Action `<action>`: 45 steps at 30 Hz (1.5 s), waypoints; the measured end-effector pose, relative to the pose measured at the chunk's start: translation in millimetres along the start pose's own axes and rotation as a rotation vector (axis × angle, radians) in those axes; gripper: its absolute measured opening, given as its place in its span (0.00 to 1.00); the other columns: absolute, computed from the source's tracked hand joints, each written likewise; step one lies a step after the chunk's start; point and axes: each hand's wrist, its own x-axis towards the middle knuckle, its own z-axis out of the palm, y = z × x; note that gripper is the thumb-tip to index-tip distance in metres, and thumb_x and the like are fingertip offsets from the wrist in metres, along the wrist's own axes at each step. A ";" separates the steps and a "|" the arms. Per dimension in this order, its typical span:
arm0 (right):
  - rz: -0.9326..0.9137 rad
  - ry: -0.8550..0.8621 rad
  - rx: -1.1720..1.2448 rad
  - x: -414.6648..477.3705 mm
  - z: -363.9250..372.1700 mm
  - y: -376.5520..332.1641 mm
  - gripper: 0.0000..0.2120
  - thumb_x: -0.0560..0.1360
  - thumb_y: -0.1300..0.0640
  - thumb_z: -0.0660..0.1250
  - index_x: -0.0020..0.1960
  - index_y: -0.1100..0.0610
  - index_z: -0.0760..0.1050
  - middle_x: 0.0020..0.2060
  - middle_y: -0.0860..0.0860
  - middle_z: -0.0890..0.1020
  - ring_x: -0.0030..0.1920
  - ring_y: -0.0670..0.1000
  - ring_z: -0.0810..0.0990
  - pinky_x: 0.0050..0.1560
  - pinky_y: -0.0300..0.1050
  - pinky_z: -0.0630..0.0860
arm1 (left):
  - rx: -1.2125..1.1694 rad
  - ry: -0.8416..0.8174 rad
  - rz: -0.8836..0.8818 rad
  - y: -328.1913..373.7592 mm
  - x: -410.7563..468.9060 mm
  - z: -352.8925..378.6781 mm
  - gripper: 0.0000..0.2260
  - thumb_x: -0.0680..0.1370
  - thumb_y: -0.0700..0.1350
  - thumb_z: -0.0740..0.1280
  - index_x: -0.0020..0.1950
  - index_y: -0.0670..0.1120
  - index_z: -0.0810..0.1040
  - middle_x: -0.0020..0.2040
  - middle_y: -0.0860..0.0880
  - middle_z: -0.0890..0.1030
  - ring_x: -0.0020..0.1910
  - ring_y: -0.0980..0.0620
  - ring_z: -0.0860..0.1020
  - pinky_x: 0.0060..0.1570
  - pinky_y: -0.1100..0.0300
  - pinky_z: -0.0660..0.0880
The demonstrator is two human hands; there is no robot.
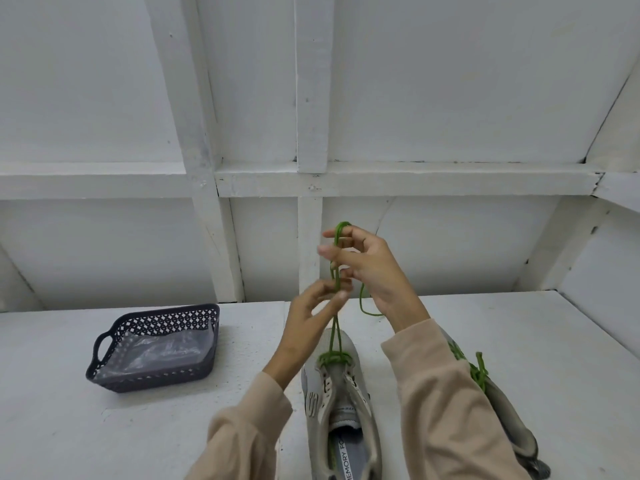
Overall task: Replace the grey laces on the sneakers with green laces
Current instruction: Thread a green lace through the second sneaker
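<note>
We judge the job past halfway; the right sneaker (pixel 509 420), half hidden by a sleeve (pixel 446 403), already carries a knotted lace (pixel 479 372), also green; the near sneaker (pixel 343 410), at the middle of the tabletop (pixel 104 431), has its green lace (pixel 335 336) crossed only through the far eyelets, the nearer ones looking bare; both strands rise to the hands; the left hand (pixel 317 308) pinches them between its fingers; the right hand (pixel 369 266), above, has the lace looped over curled fingers; no grey lace shows; at the left stands a dark basket (pixel 104 344) holding a plastic bag (pixel 162 351); more threading and a knot remain.
</note>
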 end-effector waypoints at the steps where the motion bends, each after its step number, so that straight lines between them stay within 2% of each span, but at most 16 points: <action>1: -0.010 0.023 -0.034 0.1 0.4 0.6 0.16 0.69 0.63 0.76 0.55 0.58 0.80 0.43 0.52 0.77 0.39 0.48 0.77 0.37 0.41 0.75 | 0.015 0.006 0.019 7.0 6.4 -1.0 0.10 0.77 0.49 0.68 0.52 0.44 0.82 0.50 0.48 0.83 0.53 0.53 0.81 0.55 0.61 0.75; 4: -0.048 0.132 -0.021 1.4 -4.4 3.6 0.16 0.68 0.72 0.73 0.55 0.63 0.79 0.41 0.55 0.78 0.36 0.46 0.79 0.39 0.37 0.79 | 0.078 0.071 0.029 14.9 15.4 -7.0 0.05 0.77 0.46 0.70 0.47 0.47 0.85 0.46 0.46 0.80 0.46 0.57 0.78 0.48 0.66 0.74; 7: -0.019 0.252 0.041 2.6 -18.7 13.9 0.16 0.68 0.74 0.71 0.54 0.64 0.79 0.37 0.54 0.79 0.34 0.45 0.80 0.36 0.37 0.78 | 0.052 0.176 -0.012 12.8 9.5 -14.2 0.04 0.77 0.43 0.70 0.45 0.46 0.86 0.43 0.45 0.79 0.41 0.59 0.77 0.44 0.70 0.71; 10: 0.022 0.381 0.177 4.2 -39.8 31.3 0.17 0.68 0.75 0.70 0.55 0.63 0.77 0.34 0.54 0.79 0.34 0.50 0.79 0.34 0.38 0.78 | 0.012 0.272 -0.059 6.7 1.2 -20.3 0.04 0.76 0.42 0.71 0.44 0.44 0.86 0.42 0.47 0.81 0.42 0.57 0.78 0.46 0.65 0.73; 12: 0.062 0.451 0.338 6.5 -56.9 46.2 0.14 0.70 0.74 0.69 0.53 0.63 0.77 0.36 0.55 0.79 0.35 0.51 0.78 0.34 0.38 0.78 | -0.042 0.357 -0.100 2.4 -3.0 -26.0 0.05 0.76 0.41 0.70 0.43 0.46 0.86 0.40 0.52 0.81 0.41 0.56 0.77 0.48 0.61 0.74; 15: 0.163 0.530 0.729 9.1 -85.1 71.5 0.08 0.74 0.72 0.66 0.47 0.61 0.75 0.40 0.54 0.78 0.39 0.50 0.78 0.34 0.38 0.80 | -0.141 0.469 -0.172 -5.5 -8.1 -35.6 0.07 0.76 0.40 0.70 0.42 0.48 0.86 0.44 0.45 0.81 0.40 0.50 0.73 0.49 0.54 0.74; 19: 0.198 0.620 1.076 -1.8 -114.7 102.4 0.07 0.79 0.70 0.61 0.44 0.62 0.73 0.41 0.55 0.77 0.42 0.50 0.77 0.36 0.39 0.81 | -0.235 0.611 -0.255 -11.5 -18.0 -48.2 0.07 0.78 0.38 0.67 0.44 0.44 0.84 0.40 0.45 0.79 0.36 0.51 0.71 0.48 0.55 0.75; 22: 0.152 0.704 1.176 -5.7 -134.2 114.8 0.11 0.82 0.65 0.55 0.43 0.60 0.70 0.29 0.54 0.80 0.31 0.49 0.80 0.31 0.38 0.79 | -0.257 0.656 -0.306 -18.4 -24.7 -58.3 0.07 0.79 0.39 0.65 0.45 0.44 0.82 0.39 0.47 0.77 0.37 0.51 0.72 0.49 0.54 0.76; 25: 0.169 0.772 1.082 -1.3 -145.5 120.6 0.19 0.85 0.53 0.48 0.42 0.58 0.70 0.18 0.48 0.72 0.21 0.46 0.70 0.22 0.34 0.66 | -0.248 0.653 -0.349 -25.5 -27.3 -64.5 0.06 0.80 0.39 0.65 0.46 0.43 0.82 0.40 0.45 0.76 0.37 0.52 0.72 0.52 0.51 0.77; 28: 0.184 0.637 0.861 2.1 -128.1 114.8 0.22 0.84 0.46 0.47 0.46 0.57 0.75 0.18 0.45 0.66 0.17 0.44 0.62 0.18 0.32 0.56 | -0.236 0.580 -0.376 -26.8 -25.6 -60.0 0.05 0.79 0.41 0.66 0.48 0.44 0.83 0.40 0.43 0.74 0.35 0.53 0.70 0.49 0.53 0.77; 33: 0.229 0.181 0.470 -0.2 -50.3 92.2 0.17 0.82 0.52 0.54 0.52 0.60 0.78 0.25 0.47 0.69 0.21 0.45 0.63 0.21 0.36 0.56 | -0.011 0.439 -0.427 -27.0 -15.9 -46.5 0.14 0.80 0.51 0.66 0.58 0.43 0.80 0.44 0.46 0.78 0.38 0.52 0.75 0.51 0.49 0.79; 36: 0.173 0.015 0.278 -5.3 -11.8 87.5 0.13 0.82 0.55 0.58 0.54 0.59 0.79 0.31 0.48 0.73 0.25 0.46 0.68 0.26 0.37 0.58 | 0.297 0.404 -0.288 -18.6 -12.2 -47.6 0.12 0.80 0.55 0.63 0.47 0.49 0.80 0.43 0.48 0.81 0.38 0.54 0.80 0.51 0.46 0.79; 38: 0.158 -0.087 0.217 -6.8 5.8 83.7 0.12 0.82 0.56 0.59 0.54 0.60 0.79 0.35 0.48 0.77 0.28 0.46 0.71 0.25 0.37 0.60 | 0.192 0.421 -0.245 -9.8 -7.6 -50.2 0.08 0.81 0.48 0.64 0.45 0.51 0.81 0.42 0.48 0.82 0.36 0.53 0.80 0.51 0.47 0.79; 40: 0.162 -0.191 0.133 -8.2 18.0 79.4 0.12 0.81 0.57 0.60 0.53 0.61 0.80 0.42 0.50 0.81 0.31 0.48 0.73 0.26 0.37 0.63 | -0.008 0.402 -0.223 0.0 -3.8 -49.5 0.07 0.81 0.40 0.64 0.50 0.47 0.81 0.44 0.45 0.83 0.41 0.53 0.80 0.52 0.55 0.78; 43: 0.180 -0.358 -0.012 -12.6 29.6 75.4 0.11 0.81 0.56 0.61 0.51 0.60 0.80 0.48 0.49 0.84 0.33 0.49 0.75 0.26 0.37 0.64 | -0.123 0.358 -0.185 13.1 -2.8 -44.6 0.09 0.80 0.38 0.63 0.58 0.42 0.80 0.48 0.46 0.83 0.44 0.60 0.81 0.45 0.73 0.74; 45: 0.177 -0.399 -0.058 -14.4 32.5 74.9 0.11 0.81 0.56 0.61 0.50 0.58 0.81 0.46 0.48 0.84 0.33 0.49 0.75 0.26 0.38 0.64 | -0.166 0.347 -0.176 16.9 -2.8 -42.0 0.10 0.81 0.38 0.62 0.59 0.43 0.80 0.51 0.48 0.83 0.46 0.65 0.80 0.43 0.75 0.73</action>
